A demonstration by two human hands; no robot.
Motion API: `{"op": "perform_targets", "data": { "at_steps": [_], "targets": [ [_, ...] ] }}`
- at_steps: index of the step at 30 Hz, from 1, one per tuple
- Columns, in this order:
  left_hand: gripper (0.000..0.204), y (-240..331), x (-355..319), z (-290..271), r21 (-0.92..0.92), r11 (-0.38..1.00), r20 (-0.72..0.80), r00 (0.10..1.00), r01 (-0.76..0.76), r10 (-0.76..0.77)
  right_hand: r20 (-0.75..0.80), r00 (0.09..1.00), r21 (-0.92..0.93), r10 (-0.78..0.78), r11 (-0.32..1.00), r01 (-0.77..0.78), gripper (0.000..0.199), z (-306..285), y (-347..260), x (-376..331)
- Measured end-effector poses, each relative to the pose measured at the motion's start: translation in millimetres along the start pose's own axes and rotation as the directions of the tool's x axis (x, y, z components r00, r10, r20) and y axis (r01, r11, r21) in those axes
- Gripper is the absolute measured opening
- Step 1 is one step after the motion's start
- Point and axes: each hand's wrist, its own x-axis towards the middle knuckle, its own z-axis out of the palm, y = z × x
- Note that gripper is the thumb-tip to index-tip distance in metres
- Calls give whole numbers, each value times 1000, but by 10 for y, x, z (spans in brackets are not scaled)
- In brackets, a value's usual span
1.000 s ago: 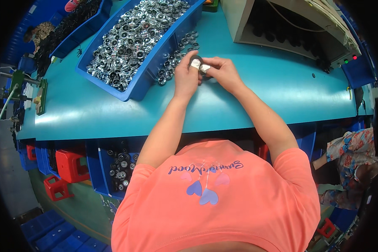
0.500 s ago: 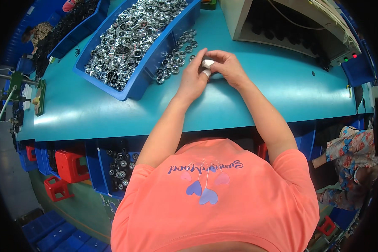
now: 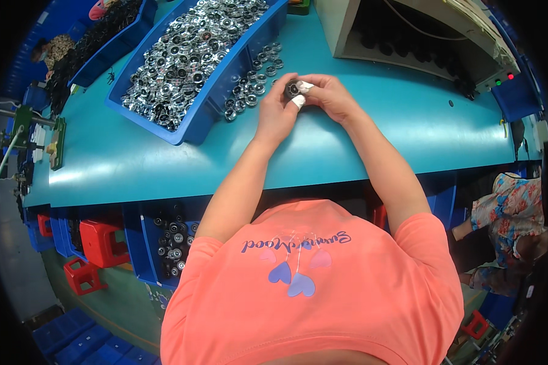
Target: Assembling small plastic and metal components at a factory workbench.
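Observation:
Between the fingertips of both hands is a small round black wheel-like part (image 3: 293,89), its ringed face turned up. My left hand (image 3: 275,117) is closed on its left side, and my right hand (image 3: 330,98) grips it from the right. White covers wrap both thumbs, which press near the part's edge. Just left of the hands, several loose shiny round pieces (image 3: 245,92) with dark centres lie on the teal table (image 3: 359,143). They sit beside a blue bin (image 3: 179,139) heaped with similar silvery round pieces (image 3: 186,67).
A beige box-shaped machine (image 3: 341,36) with dark parts inside stands at the back right. Farther left are another blue bin (image 3: 100,58) of black parts and a green bench press (image 3: 58,143). Below the table edge is a blue crate (image 3: 143,255). Another person (image 3: 508,213) sits at right.
The black part has come into sight between my fingers, where it was hidden before. My fingers have shifted around it; both forearms stay nearly in place.

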Motion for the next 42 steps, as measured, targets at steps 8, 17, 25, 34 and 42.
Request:
{"op": "perform_targets", "data": {
  "at_steps": [8, 17, 25, 34, 42],
  "targets": [
    [51, -64, -4, -8, 65, 994, -1, 996, -85, 85, -44, 999, -57, 14, 998, -16, 36, -8, -20, -4],
    [50, 32, -53, 36, 515, 818, 14, 956, -257, 292, -137, 991, -66, 8, 998, -18, 32, 36, 24, -8],
    [47, 48, 2, -58, -49, 997, 42, 997, 64, -62, -44, 999, 9, -3, 1000, 3, 34, 40, 4, -9],
    [48, 194, 20, -141, -302, 910, 209, 951, 283, -226, 174, 981, 98, 81, 990, -99, 41, -201, -33, 21],
    [43, 232, -9, -107, -330, 909, 176, 963, 254, -205, 205, 975, 138, 86, 984, -115, 40, -155, -16, 8]
  ]
}}
